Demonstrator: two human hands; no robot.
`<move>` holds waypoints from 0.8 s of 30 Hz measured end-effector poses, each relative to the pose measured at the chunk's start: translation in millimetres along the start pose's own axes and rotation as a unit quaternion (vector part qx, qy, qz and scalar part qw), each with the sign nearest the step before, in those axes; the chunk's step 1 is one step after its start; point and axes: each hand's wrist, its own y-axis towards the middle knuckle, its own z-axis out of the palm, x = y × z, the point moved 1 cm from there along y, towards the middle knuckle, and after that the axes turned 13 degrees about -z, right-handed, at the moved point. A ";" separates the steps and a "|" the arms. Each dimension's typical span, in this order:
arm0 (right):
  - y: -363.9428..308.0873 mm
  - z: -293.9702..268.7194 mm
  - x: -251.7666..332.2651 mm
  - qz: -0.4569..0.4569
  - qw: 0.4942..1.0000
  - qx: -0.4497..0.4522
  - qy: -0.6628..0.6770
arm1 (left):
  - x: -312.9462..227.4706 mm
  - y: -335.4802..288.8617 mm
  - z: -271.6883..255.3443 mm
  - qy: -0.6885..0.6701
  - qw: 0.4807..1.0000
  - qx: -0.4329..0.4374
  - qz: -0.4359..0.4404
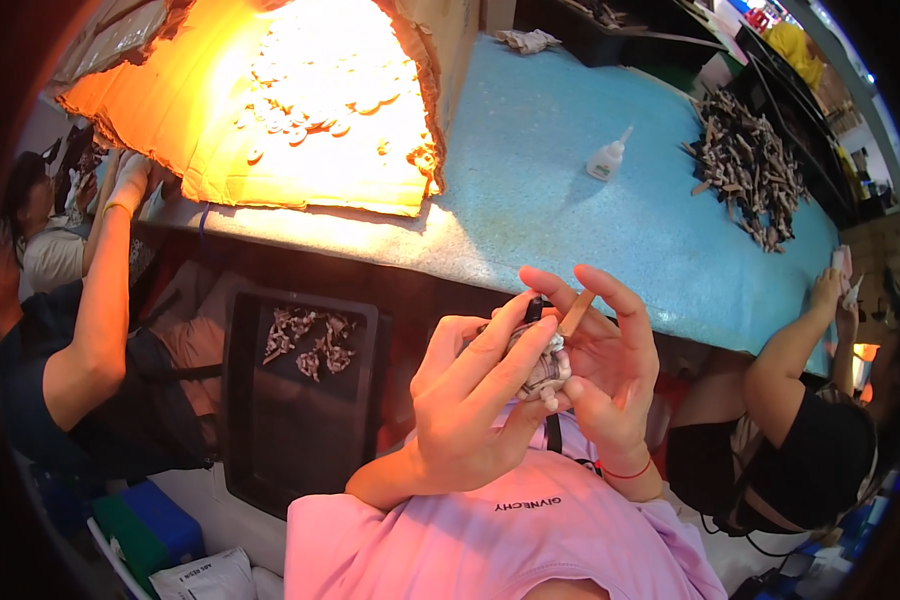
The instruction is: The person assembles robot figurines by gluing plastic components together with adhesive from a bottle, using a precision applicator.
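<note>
Above my lap, both hands meet on a small grey-and-beige figurine [544, 382]. My left hand [462, 400] grips it from the left, with fingers bent over its upper part. From the other side my right hand [618, 385] pinches its lower part near the thumb. A flat brown strip [576, 314] sticks up from the figurine between the fingertips of my right hand; whether it is joined on cannot be made out. A small black piece [533, 309] shows by my left fingertips. Fingers hide much of the figurine.
A white glue bottle [606, 160] stands on the blue table [530, 130]. Far right lies a heap of small brown-grey parts [750, 165]. A brightly lit cardboard box [210, 150] holds small pieces. A black tray [295, 440] with several figurines sits left. Co-workers' arms [100, 320] flank me.
</note>
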 end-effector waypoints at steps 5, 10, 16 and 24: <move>0.1 0.7 -1.2 0.013 1.000 -0.020 0.004 | 1.3 0.3 1.0 0.018 1.000 -0.006 0.004; 1.1 1.0 -0.5 0.025 0.999 -0.025 0.023 | -0.6 1.1 0.1 0.025 1.000 -0.007 -0.002; 1.6 2.1 -1.6 0.009 1.000 -0.025 0.011 | 2.6 1.1 0.4 0.012 1.000 0.000 0.005; -1.2 3.4 2.6 -0.009 0.999 -0.026 -0.031 | 0.7 1.9 -0.1 -0.028 0.999 0.035 -0.018</move>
